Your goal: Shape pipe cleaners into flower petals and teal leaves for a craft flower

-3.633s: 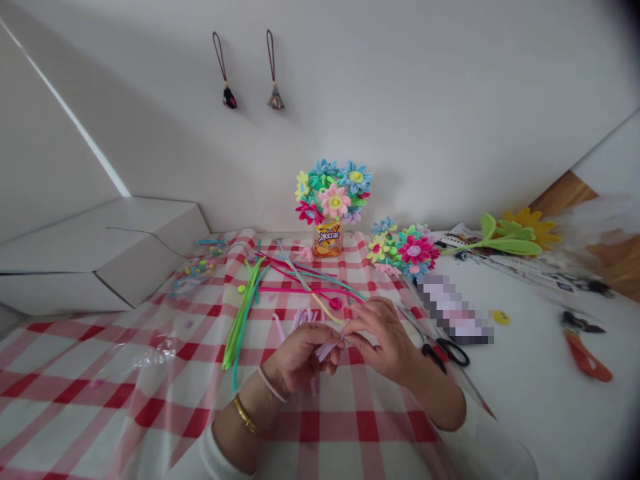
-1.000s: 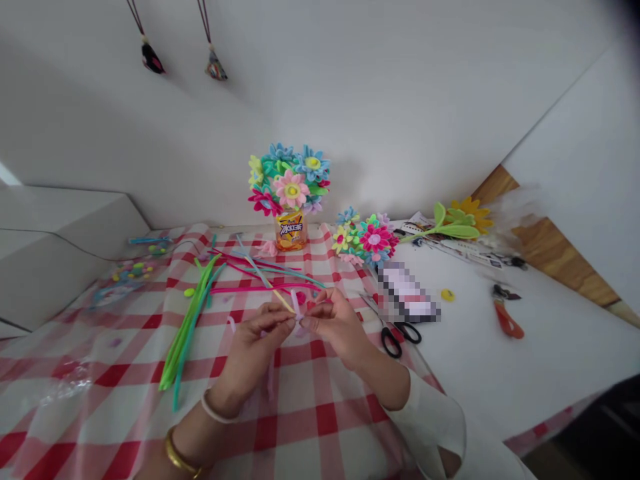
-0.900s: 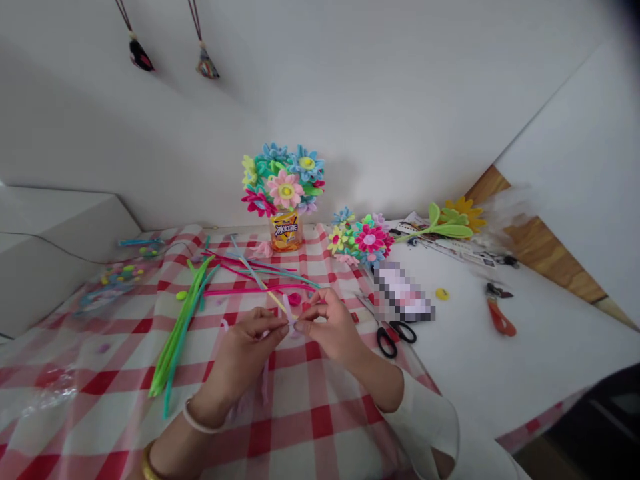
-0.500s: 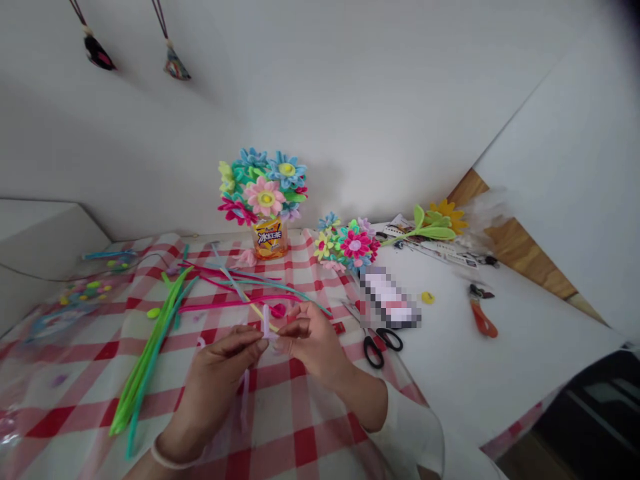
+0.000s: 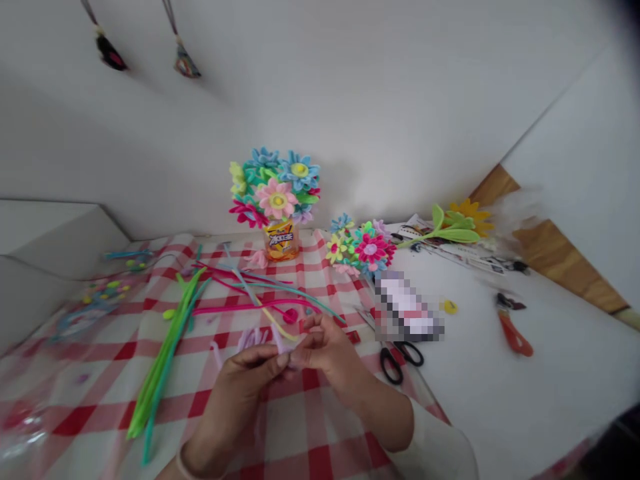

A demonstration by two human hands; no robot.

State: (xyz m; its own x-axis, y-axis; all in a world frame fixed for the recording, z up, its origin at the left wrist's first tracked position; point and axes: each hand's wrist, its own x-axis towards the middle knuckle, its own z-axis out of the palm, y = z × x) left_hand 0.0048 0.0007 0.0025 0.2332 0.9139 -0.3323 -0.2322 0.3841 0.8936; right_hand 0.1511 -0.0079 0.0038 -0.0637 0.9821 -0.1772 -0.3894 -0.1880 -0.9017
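Over the red-and-white checked tablecloth (image 5: 320, 440), my left hand (image 5: 245, 377) and my right hand (image 5: 325, 350) meet fingertip to fingertip. Both pinch a pale lilac pipe cleaner (image 5: 280, 343) bent into loops between them. More pale lilac pipe cleaner loops (image 5: 245, 337) lie on the cloth just left of my fingers. A pink pom-pom (image 5: 290, 313) sits just beyond my hands.
Green pipe cleaners (image 5: 165, 347) lie to the left, pink and teal ones (image 5: 250, 297) ahead. A can of pipe-cleaner flowers (image 5: 280, 230) stands at the wall, a loose bunch (image 5: 363, 250) beside it. Black scissors (image 5: 400, 357) and orange pliers (image 5: 515, 333) lie to the right.
The view has swung and dipped. My hands stayed joined on the lilac pipe cleaner and have drawn lower, closer to me; the upright loop is now bent down between my fingers.
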